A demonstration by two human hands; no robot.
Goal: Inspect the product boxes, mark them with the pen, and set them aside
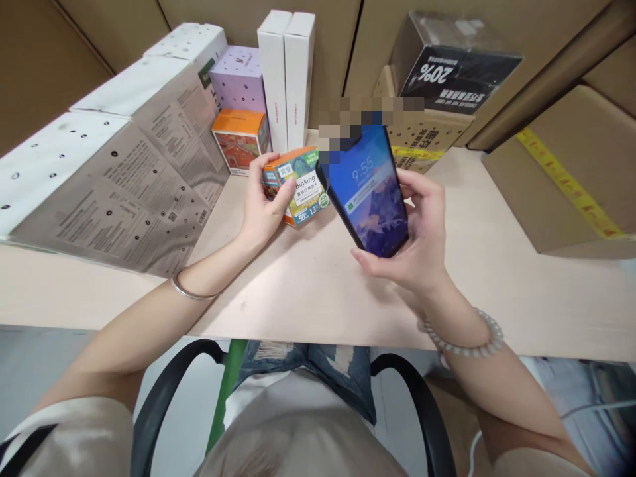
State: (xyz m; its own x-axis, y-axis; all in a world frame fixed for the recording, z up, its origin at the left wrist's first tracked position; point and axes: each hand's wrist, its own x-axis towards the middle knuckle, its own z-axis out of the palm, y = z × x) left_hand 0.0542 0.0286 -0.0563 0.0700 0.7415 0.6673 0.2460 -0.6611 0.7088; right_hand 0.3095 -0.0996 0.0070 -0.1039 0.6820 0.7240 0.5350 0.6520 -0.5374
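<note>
My left hand [268,202] is closed around a small box [304,189] with orange sides and a green, blue and yellow printed front marked "Binking". My right hand [422,228] grips a smartphone [373,199] by its edges. The phone's lit screen has a blue picture and reads 9:55. It is tilted and held just right of the box, covering part of the box's right edge. Pixelated blocks hide the top of the phone.
White boxes [119,172] with dark spots line the left. Behind my left hand are an orange box [241,142], a purple box [241,76] and two tall white boxes [287,79]. A black-sided box [452,76] sits on a taped carton [432,136]; a larger carton [571,179] stands right. All rest on a pale table [298,291].
</note>
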